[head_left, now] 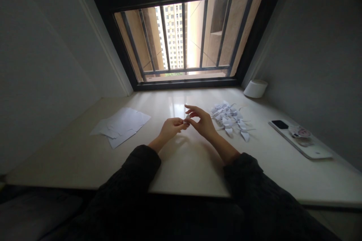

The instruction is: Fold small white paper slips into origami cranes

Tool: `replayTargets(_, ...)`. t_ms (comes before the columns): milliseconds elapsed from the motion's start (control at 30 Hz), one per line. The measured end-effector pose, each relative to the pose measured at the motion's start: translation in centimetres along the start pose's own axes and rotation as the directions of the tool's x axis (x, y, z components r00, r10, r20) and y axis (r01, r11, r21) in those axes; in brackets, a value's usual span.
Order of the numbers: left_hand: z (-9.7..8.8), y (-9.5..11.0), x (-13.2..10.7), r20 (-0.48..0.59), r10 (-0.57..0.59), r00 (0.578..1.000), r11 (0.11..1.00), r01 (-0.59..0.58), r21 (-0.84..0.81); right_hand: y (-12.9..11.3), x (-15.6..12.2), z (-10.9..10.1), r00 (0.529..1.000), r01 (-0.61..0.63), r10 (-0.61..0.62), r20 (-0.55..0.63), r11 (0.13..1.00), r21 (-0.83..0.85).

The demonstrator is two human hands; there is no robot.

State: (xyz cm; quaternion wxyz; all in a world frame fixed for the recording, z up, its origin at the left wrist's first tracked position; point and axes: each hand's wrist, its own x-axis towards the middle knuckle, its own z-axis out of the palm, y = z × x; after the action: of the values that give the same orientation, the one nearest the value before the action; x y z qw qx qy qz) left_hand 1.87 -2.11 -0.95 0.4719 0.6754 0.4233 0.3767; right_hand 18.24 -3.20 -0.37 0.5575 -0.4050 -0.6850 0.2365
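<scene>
One ledge (186, 175) spreads beneath the hands; left of them lie overlapping sheets (127, 122), right, piled folded papers (227, 122), neither countable. The left hand (170, 128) and right hand (204, 122) pinch together; farther right lies one phone (314, 151). Between their fingertips: one paper (187, 118), its long axis hidden.

1 paper stack (127, 122), 1 folded-paper heap (227, 121); 1 phone (316, 150)

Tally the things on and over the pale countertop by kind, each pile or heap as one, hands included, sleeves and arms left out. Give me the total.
Pile of flat paper sheets: 1
Heap of folded paper pieces: 1
Small white piece held between the hands: 1
Phone: 1
White rounded object: 1
Hands, left hand and right hand: 2
Total: 7
</scene>
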Motion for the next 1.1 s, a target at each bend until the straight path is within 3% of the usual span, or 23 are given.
replayTargets(100,-0.07,0.09,0.21,-0.025,-0.071,0.997,0.991,0.067,-0.113,0.4,0.04,0.39,0.99,-0.106,0.115,-0.08,0.988,0.116)
replayTargets(200,-0.23,-0.01,0.42,-0.088,-0.093,0.992,0.983,0.078,-0.169,0.7,0.05,0.77,0.976,-0.174,0.189,-0.112,0.976,0.13)
replayTargets(433,-0.36,-0.33,0.63,-0.141,-0.12,0.983,0.97,0.086,-0.226,0.37,-0.11,0.96,0.974,-0.176,0.188,-0.126,0.98,0.097)
replayTargets(833,-0.06,-0.31,0.45,-0.096,-0.129,0.987,0.974,0.108,-0.202,0.22,0.11,0.71,0.971,-0.199,0.21,-0.114,0.975,0.101)
replayTargets(1100,0.06,-0.02,0.26,-0.107,-0.095,0.99,0.991,0.084,-0.106,0.54,0.19,0.76,0.95,-0.285,0.301,-0.084,0.945,0.16)
